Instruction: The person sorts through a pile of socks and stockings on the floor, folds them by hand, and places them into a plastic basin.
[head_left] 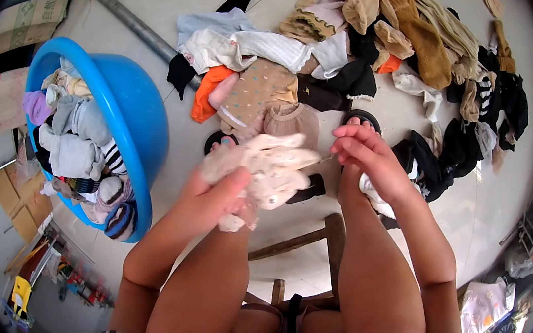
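My left hand [213, 193] is closed around a bunched cream sock [276, 168] with small dark spots, held above my knees. Its folds spread out to the right, and whether it is one sock or a pair I cannot tell. Just right of it, my right hand [371, 156] is bent with its fingers drawn together. A thin pale strand shows between those fingertips and the cloth; what they pinch is too small to name. Beyond both hands, a tan spotted garment [262, 93] lies on the floor among other clothes.
At left stands a blue basin [140, 111] filled with rolled socks [75, 150]. A wide heap of loose socks [432, 60] covers the floor ahead and to the right. A metal pole [131, 20] crosses at upper left. Between my legs is a wooden stool frame [290, 243].
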`<state>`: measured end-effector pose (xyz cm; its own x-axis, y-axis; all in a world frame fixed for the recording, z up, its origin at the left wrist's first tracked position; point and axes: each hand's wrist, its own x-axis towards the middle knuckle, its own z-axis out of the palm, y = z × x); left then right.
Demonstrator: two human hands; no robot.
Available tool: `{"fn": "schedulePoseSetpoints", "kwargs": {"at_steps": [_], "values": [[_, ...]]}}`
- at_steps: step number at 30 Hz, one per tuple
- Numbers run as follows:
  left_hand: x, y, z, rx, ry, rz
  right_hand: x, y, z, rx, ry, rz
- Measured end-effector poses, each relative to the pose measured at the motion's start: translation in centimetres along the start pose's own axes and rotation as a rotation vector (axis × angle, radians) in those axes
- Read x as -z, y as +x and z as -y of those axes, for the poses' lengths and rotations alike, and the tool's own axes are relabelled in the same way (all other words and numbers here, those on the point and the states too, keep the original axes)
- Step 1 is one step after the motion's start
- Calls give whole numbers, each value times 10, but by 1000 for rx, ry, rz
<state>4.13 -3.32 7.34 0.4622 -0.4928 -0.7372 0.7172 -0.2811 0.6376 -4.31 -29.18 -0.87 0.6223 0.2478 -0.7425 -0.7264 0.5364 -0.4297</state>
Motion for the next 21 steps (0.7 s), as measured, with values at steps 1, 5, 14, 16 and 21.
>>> {"fn": "schedulePoseSetpoints", "kwargs": {"at_steps": [1,5,14,16,21], "values": [[4,-8,-3,-40,30,-128,17,-2,-8,68,-264,-68],[10,-20,-22,-177,-415,-840,43,-43,-7,339,-1868,-459],[23,-17,13,-63,-16,-460,124,-52,-28,329,-1422,-630],[27,-15,13,-24,78,-309,129,-44,-9,438,-1049,-772],[43,-8,0,38,362,-374,131,-24,43,471,-841,-905]]}}
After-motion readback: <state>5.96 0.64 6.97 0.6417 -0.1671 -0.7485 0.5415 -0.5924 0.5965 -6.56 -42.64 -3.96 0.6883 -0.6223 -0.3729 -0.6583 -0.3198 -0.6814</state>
